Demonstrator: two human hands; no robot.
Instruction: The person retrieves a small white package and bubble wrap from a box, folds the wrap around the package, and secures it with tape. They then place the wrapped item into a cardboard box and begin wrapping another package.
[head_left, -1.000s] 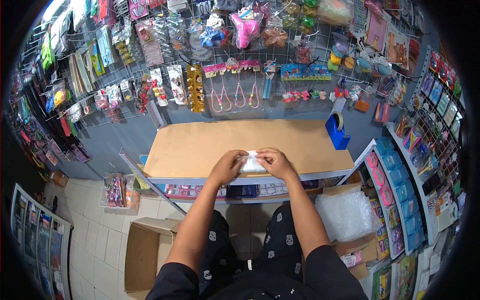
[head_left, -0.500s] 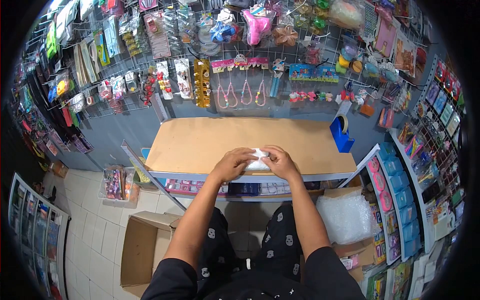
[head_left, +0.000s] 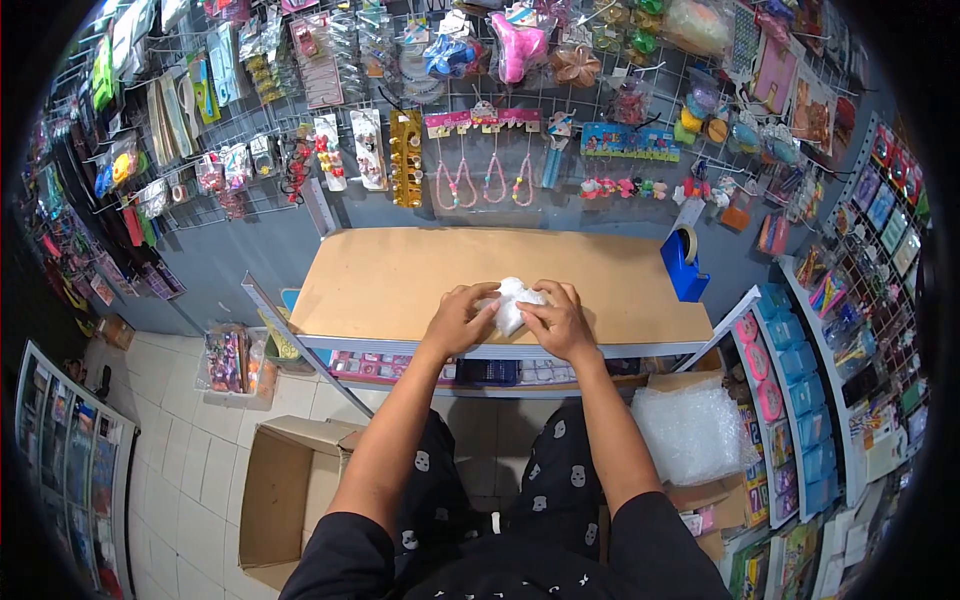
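Note:
A small, crumpled white bundle (head_left: 510, 308), perhaps bubble wrap, is between my hands at the front of the wooden tabletop (head_left: 400, 265). What is inside it cannot be made out. From the left, my left hand (head_left: 463, 318) grips the bundle with its fingers bent and the thumb against its side. My right hand (head_left: 558, 320) holds the other side, fingers curled over the top and thumb pressed on the near face. The bundle's upper end sticks up between the fingertips.
A blue tape dispenser (head_left: 684, 265) stands at the tabletop's right end. Bubble wrap (head_left: 692, 430) fills a box at lower right, and an open cardboard box (head_left: 285, 500) sits on the floor at left. Packaged accessories hang on the wall grid behind.
The white bundle has changed from a flat, compact shape to a more upright, crumpled one. My hands have shifted their hold and my right fingers now curl over its right side.

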